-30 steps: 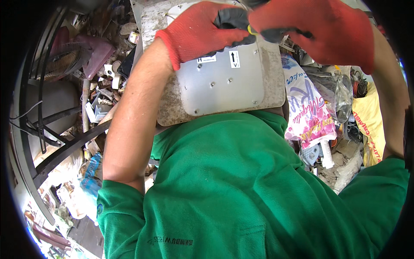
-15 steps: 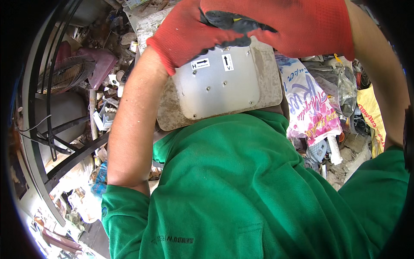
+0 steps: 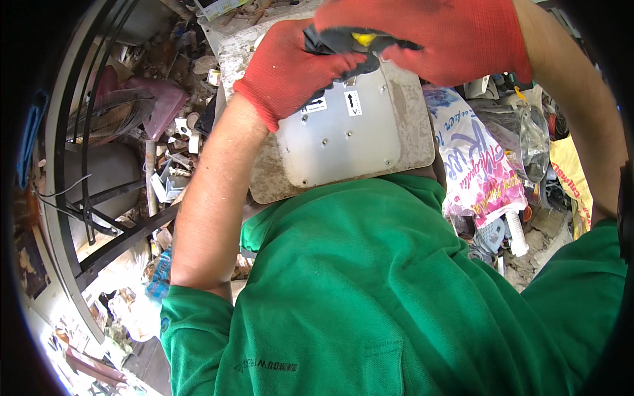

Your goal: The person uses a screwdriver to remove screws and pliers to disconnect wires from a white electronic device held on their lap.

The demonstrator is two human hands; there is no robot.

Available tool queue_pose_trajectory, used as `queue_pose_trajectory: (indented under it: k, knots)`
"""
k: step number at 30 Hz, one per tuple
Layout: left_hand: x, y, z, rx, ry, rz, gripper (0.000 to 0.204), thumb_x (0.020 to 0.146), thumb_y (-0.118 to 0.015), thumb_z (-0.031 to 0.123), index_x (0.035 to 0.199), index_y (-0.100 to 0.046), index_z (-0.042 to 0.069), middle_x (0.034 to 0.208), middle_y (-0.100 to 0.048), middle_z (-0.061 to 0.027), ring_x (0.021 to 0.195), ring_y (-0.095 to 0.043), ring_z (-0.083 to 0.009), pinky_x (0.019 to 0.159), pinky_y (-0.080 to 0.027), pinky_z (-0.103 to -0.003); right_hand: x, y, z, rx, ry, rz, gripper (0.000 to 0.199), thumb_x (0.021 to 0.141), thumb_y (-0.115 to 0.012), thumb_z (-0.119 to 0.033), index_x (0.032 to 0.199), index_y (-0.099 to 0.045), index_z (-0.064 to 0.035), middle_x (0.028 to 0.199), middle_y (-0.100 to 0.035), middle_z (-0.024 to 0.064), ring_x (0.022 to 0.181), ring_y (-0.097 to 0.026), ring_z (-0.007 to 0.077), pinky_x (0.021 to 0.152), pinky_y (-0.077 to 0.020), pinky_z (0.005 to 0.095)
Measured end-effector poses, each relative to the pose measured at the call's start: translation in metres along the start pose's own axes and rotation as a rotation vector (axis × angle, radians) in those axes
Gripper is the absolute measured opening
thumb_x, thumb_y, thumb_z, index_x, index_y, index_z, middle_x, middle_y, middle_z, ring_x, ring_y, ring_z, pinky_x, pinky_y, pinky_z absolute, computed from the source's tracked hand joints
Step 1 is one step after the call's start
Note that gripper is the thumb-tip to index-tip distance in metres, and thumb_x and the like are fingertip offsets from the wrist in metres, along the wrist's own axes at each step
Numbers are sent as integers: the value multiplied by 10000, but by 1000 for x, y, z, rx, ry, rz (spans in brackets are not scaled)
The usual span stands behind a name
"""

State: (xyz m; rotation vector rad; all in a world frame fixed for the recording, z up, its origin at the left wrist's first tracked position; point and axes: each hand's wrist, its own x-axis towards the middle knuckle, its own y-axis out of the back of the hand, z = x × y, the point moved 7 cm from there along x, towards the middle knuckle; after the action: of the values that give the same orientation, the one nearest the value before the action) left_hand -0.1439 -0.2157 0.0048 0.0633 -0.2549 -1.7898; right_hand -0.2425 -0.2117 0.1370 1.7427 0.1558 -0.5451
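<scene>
A flat square panel (image 3: 261,168), pale and dirt-stained, lies across my lap against my green shirt. A smooth silver metal plate (image 3: 343,155) is fixed on it with several screws and two arrow stickers. Over the panel's far part, my left hand (image 3: 287,66), in a red glove with black palm, curls its fingers; what they grip is hidden. My right hand (image 3: 422,39), gloved alike, is closed just above and beside it. A bit of something yellow (image 3: 363,39) shows between the right hand's fingers; the rest is covered.
On the left stand a black metal frame (image 3: 125,231) and a fan guard (image 3: 109,115) among scrap. A printed plastic bag (image 3: 472,155) lies close on the right, with a yellow bag (image 3: 571,178) beyond it. Mixed rubble and small parts surround me.
The right hand has shifted slightly up and left and turned, so more of the yellow thing shows. The left hand and panel sit slightly further right in the view.
</scene>
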Motion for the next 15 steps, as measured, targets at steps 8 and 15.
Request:
queue_pose_trajectory:
  k: [8,15]
  knots:
    - [-1,-10,-1,-7,95,-19,160,922,-768,188,1012,-772,56,716,-669,26,630,-585,-39,569,-485,-251,9,5,9,223,-368,-190,335,931,-516,-72,1257,-522,5,947,-709,187,893,-705,357,740,-535,481]
    - [4,-2,2,47,-91,32,219,894,-795,198,1023,-750,27,742,-693,-6,653,-613,-67,611,-514,-271,17,12,4,212,-441,-229,369,889,-511,-21,1256,-543,5,973,-682,181,933,-690,359,762,-554,448]
